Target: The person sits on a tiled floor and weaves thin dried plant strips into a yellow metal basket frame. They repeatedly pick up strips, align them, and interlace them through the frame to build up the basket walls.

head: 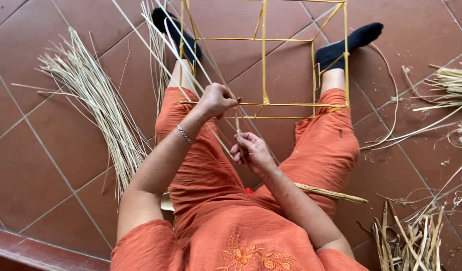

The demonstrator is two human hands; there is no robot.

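Observation:
A box-shaped frame of yellow cane rods (264,60) rests between my legs on the tiled floor, its near bar lying across my knees. My left hand (216,99) is closed on that near bar, with several long pale reed strands (163,45) running from it toward the far left. My right hand (252,150) sits just below the bar and pinches a thin cane strip (237,125) that rises to the frame. A silver bracelet circles my left wrist.
A large bundle of pale reeds (98,100) lies on the floor at left. More reed bundles lie at the right edge (454,83) and short cane offcuts at lower right (411,241). A cane stick (331,193) sticks out beside my right thigh.

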